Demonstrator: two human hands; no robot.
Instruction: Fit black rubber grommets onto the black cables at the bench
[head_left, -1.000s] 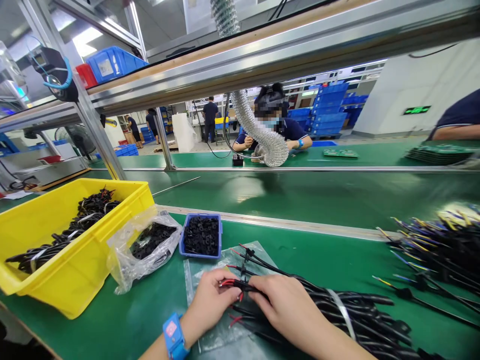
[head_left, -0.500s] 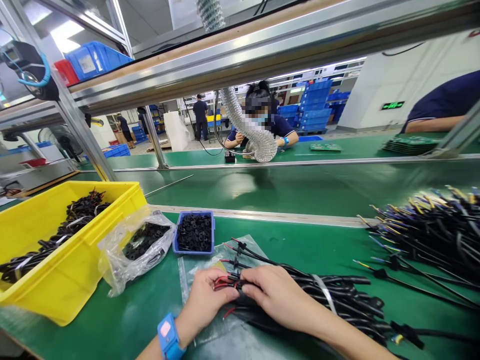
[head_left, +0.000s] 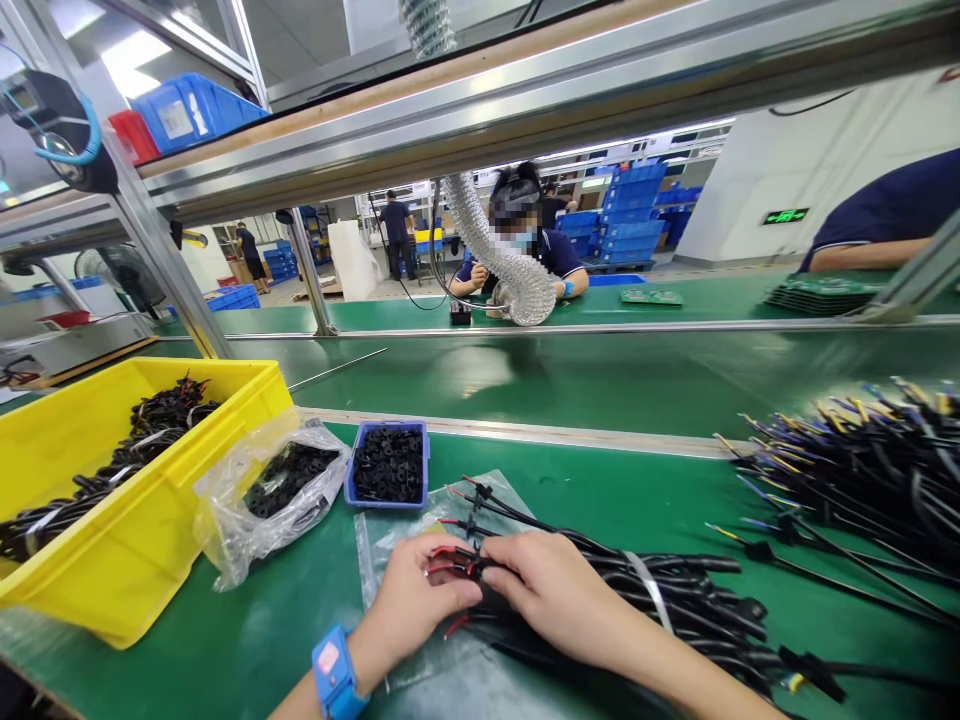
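Red-tipped wire ends of a black cable (head_left: 454, 568) show between my two hands, with a small black piece at the joint, mostly covered by fingers. My left hand (head_left: 412, 592) curls its thumb and fingers around those ends. Thumb and forefinger of my right hand (head_left: 559, 592) pinch the black cable just behind them. Under the right forearm lies a bundle of black cables (head_left: 705, 590) bound with a pale tie (head_left: 649, 588). A clear plastic bag (head_left: 376, 560) lies flat beneath. Beyond my left hand stands a small blue tray (head_left: 428, 465) full of black parts.
A yellow bin (head_left: 161, 590) with bundled cables stands left, beside an open plastic bag (head_left: 225, 525) of black parts. More cables (head_left: 862, 480) are heaped at right. A metal rail (head_left: 540, 432) crosses behind. A co-worker (head_left: 559, 255) sits opposite, near a flexible duct (head_left: 529, 290).
The fingers of my left hand have loosened slightly around the red wire ends, which show a little more. My right hand stays nearly in place.
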